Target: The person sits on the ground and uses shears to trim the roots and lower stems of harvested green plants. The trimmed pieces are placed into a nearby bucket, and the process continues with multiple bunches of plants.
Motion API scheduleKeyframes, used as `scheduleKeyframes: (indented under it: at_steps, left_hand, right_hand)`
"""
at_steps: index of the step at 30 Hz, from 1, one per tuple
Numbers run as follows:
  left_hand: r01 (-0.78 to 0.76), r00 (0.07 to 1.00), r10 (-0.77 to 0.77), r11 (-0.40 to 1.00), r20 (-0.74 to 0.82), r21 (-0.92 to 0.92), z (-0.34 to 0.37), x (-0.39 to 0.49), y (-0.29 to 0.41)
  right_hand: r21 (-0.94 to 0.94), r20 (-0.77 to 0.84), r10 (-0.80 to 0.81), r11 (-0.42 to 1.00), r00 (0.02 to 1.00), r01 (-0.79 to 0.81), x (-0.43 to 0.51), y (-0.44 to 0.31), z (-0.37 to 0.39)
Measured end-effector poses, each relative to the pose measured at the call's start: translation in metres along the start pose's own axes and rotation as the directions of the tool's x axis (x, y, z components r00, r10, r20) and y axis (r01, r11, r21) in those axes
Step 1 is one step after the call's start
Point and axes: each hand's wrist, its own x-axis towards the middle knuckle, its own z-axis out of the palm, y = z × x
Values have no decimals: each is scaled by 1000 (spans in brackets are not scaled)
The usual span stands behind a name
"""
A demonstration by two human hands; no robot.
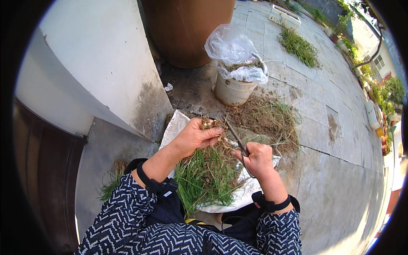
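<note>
My left hand [194, 135] pinches a small clump of brown, dry roots [212, 124] between thumb and fingers. My right hand [256, 157] is closed round the handles of dark metal scissors [236, 135], whose blades point up and left, close beside the clump. One loop handle shows below the right hand. Whether the blades touch the roots I cannot tell. Beneath both hands, a pile of long green grass-like plants [205, 178] with soil at its roots lies on a white woven sack [236, 205].
A whitish bucket [234, 91] lined with clear plastic stands ahead, beside a large brown vat [194, 28]. Loose soil and dry roots [267, 121] cover paving before it. A white wall [105, 57] rises at left. Another green bunch [111, 181] lies by my left elbow, weeds [298, 46] farther off.
</note>
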Motion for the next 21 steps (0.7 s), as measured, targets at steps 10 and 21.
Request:
scheduleKeyframes:
  at_steps: [10,21]
  left_hand:
    - [-53,998,52,998,-42,-34,-9,4,-2]
    - [-85,995,79,991,-59,-102,-8,3,3]
  right_hand:
    - [500,36,303,820,952,-280,-4,17,12]
    - [424,104,212,874,972,-237,-1,6,13]
